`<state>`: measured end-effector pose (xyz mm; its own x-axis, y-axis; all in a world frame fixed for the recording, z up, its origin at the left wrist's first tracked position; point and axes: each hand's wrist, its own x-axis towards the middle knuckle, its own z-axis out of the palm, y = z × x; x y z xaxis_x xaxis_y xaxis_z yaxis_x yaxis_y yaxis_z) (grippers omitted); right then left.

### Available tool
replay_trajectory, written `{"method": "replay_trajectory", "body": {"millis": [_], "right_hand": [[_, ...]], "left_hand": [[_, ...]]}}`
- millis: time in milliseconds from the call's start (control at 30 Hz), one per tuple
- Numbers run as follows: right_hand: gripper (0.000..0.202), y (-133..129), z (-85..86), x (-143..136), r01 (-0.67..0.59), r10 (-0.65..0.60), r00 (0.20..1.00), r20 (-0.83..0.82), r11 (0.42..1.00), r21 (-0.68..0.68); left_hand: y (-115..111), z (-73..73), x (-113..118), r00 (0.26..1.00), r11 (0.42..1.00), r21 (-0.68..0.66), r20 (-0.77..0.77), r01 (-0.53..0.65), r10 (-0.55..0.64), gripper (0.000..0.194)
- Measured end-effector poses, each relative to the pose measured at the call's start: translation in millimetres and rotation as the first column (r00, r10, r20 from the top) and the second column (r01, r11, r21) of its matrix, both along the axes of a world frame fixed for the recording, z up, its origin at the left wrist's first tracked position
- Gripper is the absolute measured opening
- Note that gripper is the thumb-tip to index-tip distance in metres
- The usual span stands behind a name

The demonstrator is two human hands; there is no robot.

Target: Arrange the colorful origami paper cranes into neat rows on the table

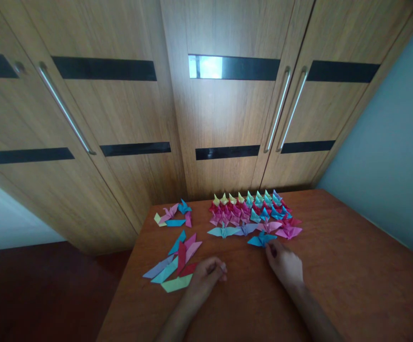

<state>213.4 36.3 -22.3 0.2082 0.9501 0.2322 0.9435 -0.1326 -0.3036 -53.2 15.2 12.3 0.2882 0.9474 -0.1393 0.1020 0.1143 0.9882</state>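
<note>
My right hand [285,266] is closed at the right wing of a blue paper crane [261,239], its fingertips on that wing. My left hand [208,275] hovers by the folded paper strips with its fingers curled together; whatever it may hold is too small to make out. Beside it lie a light green strip [177,283], a red strip [181,257] and a lavender strip [157,268]. Behind the blue crane, a light teal crane [223,232] and a magenta crane [289,231] stand in front of several packed rows of coloured cranes [249,209].
A small group at the back left holds a blue folded piece [184,207], a pink one [170,213] and a flat blue strip [175,223]. The brown table [352,266] meets wooden wardrobe doors [220,109] behind and a pale wall [388,156] at the right.
</note>
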Motion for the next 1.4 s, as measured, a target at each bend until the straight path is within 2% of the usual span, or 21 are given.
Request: {"method": "replay_trajectory", "body": {"millis": [267, 600, 933, 1233, 1400], "right_hand": [[0.019, 4.9, 3.6, 3.5, 0.041, -0.04, 0.999, 0.011, 0.999, -0.03], [0.021, 7.0, 3.5, 1.9, 0.089, -0.087, 0.993, 0.086, 0.996, -0.026], [0.021, 9.2, 8.6, 2.2, 0.118, -0.112, 0.989, 0.092, 0.99, -0.07], [0.022, 7.7, 6.9, 1.8, 0.122, -0.117, 0.987, 0.106, 0.992, -0.038], [0.022, 2.8, 6.0, 2.6, 0.121, -0.12, 0.991, 0.053, 0.993, -0.006]], "left_hand": [[-1.2, 3.7, 0.0, 1.0, 1.0, -0.007, -0.002, -0.007, 0.007, 0.034], [-0.4, 1.0, 0.0, 1.0, 1.0, -0.02, 0.002, -0.002, 0.002, 0.033], [1.0, -3.1, -1.1, 1.0, 1.0, 0.009, 0.029, 0.011, -0.011, 0.034], [2.0, -4.5, -0.7, 1.0, 1.0, 0.007, 0.016, 0.013, -0.013, 0.031], [1.3, -4.5, -0.9, 1.0, 1.0, 0.011, 0.013, 0.011, -0.011, 0.032]]}}
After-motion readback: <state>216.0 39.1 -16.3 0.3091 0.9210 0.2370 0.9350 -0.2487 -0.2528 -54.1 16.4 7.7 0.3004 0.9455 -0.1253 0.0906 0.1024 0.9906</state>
